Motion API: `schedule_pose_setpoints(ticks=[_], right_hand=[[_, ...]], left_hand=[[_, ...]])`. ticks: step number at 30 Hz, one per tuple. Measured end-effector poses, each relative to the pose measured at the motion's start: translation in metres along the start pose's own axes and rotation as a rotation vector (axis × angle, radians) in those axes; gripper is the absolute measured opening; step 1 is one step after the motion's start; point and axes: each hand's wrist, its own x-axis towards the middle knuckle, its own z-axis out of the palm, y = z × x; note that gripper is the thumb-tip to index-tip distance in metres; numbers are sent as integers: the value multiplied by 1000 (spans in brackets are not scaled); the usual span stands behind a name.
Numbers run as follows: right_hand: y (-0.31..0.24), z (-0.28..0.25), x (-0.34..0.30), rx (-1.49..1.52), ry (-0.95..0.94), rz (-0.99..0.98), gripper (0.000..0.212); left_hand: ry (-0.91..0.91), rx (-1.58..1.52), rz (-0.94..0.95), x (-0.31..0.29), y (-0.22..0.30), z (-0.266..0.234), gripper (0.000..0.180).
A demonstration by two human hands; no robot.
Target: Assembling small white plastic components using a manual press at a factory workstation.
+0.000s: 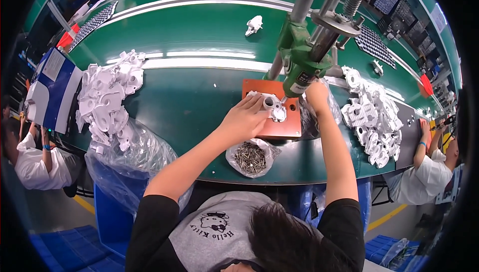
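Two bare hands work at a green press (302,62), which stands over an orange block (273,130) at the table's (199,102) middle. On that block, under the press head, lies the white part (278,108); the left hand (244,119) pinches its left side, fingers over the top and thumb along the near edge. The right hand (317,97) is raised just beside the press head, which hides its fingertips, so I cannot tell whether they grip anything. Close before the block sits a bag of pins (251,158), in the gap between the forearms. Crumpled clear film (333,103) lies behind the right wrist. A left heap (107,97) of white parts stands well apart from the block, with a plastic bag (132,155) spilling over the table edge by a blue bin (107,209); a right heap (371,117) lies beyond the right forearm. Past the heaps, a blue-and-white machine (52,90) bounds the left side. Behind the press, a belt (209,27) carries one loose part (254,25), and the press column blocks some of that stretch.
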Motion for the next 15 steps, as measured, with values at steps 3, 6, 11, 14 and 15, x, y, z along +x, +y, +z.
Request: schedule_pose_setpoints(ticks=[3, 6, 11, 14, 15], right_hand=[[-4, 1, 3, 97, -29, 44, 24], [-12, 3, 2, 217, 62, 70, 24], [8, 13, 2, 398, 175, -61, 20], [5, -19, -7, 637, 103, 6, 18], [1, -29, -15, 934, 12, 68, 14]], left_hand=[[27, -14, -70, -3, 9, 5, 22], [57, -6, -98, -4, 10, 9, 24], [77, -63, -111, -5, 9, 12, 25], [90, -66, -123, -8, 7, 11, 25], [92, -69, -124, -7, 7, 11, 25]])
